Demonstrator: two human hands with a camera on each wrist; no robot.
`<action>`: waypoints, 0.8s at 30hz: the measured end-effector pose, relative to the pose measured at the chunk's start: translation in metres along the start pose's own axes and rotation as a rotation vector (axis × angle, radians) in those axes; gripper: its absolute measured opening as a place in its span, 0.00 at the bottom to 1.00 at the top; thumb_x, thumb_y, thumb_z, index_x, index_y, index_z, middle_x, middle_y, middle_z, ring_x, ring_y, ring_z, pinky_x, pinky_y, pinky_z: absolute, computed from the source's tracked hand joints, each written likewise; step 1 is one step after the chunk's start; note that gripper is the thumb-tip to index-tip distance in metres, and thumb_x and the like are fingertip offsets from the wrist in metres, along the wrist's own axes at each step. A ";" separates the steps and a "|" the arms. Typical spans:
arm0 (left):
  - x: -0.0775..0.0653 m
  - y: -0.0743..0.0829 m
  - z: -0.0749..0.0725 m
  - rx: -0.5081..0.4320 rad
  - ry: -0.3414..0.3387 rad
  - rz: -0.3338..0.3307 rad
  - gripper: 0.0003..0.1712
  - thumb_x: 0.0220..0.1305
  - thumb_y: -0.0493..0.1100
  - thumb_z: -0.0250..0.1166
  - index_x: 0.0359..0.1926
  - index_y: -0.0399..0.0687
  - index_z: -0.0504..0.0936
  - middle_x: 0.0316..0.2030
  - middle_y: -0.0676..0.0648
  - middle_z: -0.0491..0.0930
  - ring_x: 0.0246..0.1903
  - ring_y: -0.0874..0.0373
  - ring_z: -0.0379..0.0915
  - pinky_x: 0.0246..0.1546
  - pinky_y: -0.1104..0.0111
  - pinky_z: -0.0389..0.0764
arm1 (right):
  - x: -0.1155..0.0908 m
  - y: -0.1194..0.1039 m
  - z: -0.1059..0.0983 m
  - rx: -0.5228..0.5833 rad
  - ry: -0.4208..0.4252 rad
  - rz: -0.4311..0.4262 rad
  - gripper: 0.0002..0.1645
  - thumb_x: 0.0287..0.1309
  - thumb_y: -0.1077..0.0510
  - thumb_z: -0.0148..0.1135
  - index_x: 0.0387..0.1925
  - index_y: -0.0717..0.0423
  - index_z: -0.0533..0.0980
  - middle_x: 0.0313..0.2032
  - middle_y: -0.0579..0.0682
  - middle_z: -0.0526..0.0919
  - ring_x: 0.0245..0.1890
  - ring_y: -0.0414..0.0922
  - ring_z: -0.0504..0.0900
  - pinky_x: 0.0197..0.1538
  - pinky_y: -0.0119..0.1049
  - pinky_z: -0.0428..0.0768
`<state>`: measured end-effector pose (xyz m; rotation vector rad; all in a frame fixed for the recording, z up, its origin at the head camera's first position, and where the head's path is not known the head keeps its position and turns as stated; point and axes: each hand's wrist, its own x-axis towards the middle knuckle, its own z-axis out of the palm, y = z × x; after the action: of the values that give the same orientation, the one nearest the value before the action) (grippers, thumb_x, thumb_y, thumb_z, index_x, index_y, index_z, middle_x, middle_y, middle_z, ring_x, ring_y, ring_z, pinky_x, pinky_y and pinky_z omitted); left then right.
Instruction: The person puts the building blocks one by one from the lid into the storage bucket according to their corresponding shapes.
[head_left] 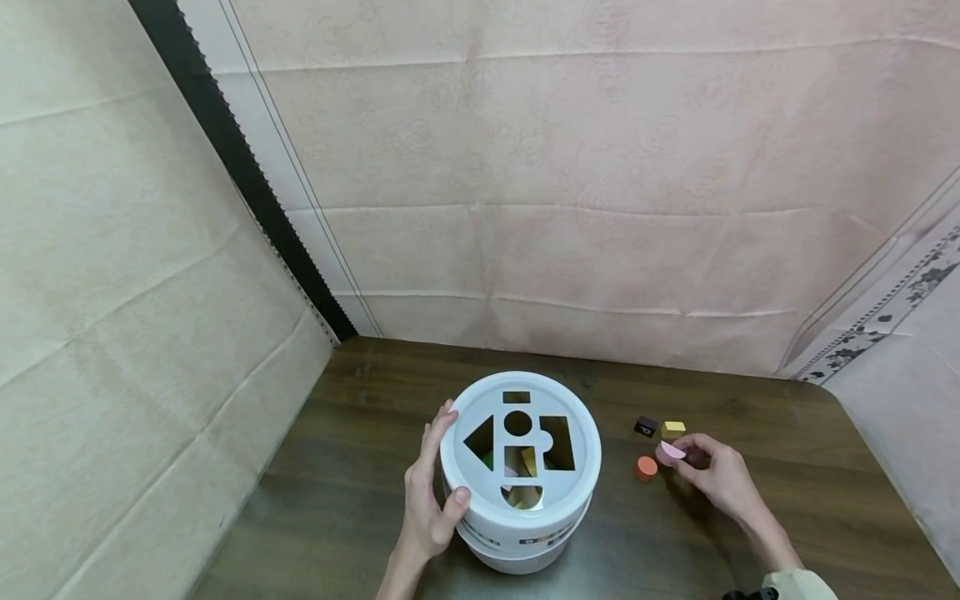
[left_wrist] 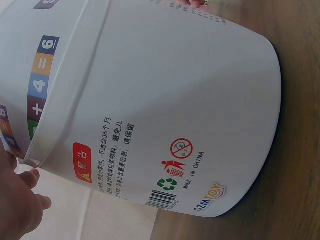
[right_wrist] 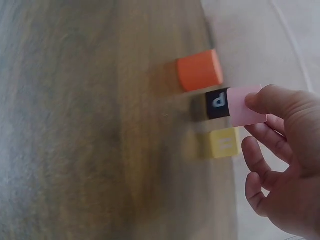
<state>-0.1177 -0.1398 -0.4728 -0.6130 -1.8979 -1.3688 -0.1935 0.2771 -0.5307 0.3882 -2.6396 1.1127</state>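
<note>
A white shape-sorter bucket (head_left: pixel 528 492) stands upright on the table, its lid cut with several shaped holes; coloured blocks show through them. My left hand (head_left: pixel 431 492) grips the bucket's left side near the lid rim, thumb toward the front. In the left wrist view the bucket wall (left_wrist: pixel 190 100) carries printed text, and the hand (left_wrist: pixel 20 205) is partly cut off. Between thumb and fingers my right hand (head_left: pixel 716 475) pinches a pink half-round block (right_wrist: pixel 245 105). Close by are an orange round block (head_left: pixel 646 468), a black block with a letter (head_left: pixel 645 427) and a yellow block (head_left: pixel 672 430).
The brown wooden table (head_left: pixel 330 500) reaches back to a cloth-covered wall (head_left: pixel 562 208). Another pale cloth (head_left: pixel 112 333) hangs on the left, and a patterned cloth border (head_left: pixel 862 333) runs along the right side.
</note>
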 end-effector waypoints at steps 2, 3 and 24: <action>0.000 0.000 0.000 -0.001 -0.001 -0.002 0.40 0.66 0.59 0.54 0.69 0.35 0.68 0.68 0.36 0.68 0.68 0.41 0.63 0.55 0.24 0.50 | 0.001 -0.006 -0.003 0.006 -0.006 -0.006 0.17 0.43 0.72 0.76 0.37 0.59 0.81 0.30 0.45 0.82 0.28 0.34 0.77 0.31 0.29 0.74; 0.000 0.000 0.000 0.001 0.000 -0.001 0.40 0.66 0.59 0.54 0.69 0.35 0.68 0.68 0.36 0.68 0.68 0.41 0.64 0.55 0.24 0.50 | 0.002 -0.009 -0.005 0.008 -0.008 -0.013 0.17 0.43 0.72 0.76 0.37 0.59 0.81 0.30 0.46 0.82 0.28 0.34 0.77 0.31 0.29 0.75; 0.000 -0.001 0.000 0.006 0.000 -0.001 0.40 0.66 0.60 0.53 0.70 0.36 0.68 0.68 0.36 0.68 0.68 0.40 0.64 0.55 0.24 0.50 | 0.016 -0.102 -0.031 0.062 -0.025 -0.140 0.18 0.45 0.68 0.77 0.36 0.47 0.81 0.32 0.37 0.83 0.34 0.37 0.79 0.41 0.29 0.70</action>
<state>-0.1187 -0.1399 -0.4738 -0.6090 -1.9020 -1.3626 -0.1702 0.2289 -0.4370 0.5925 -2.5588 1.1538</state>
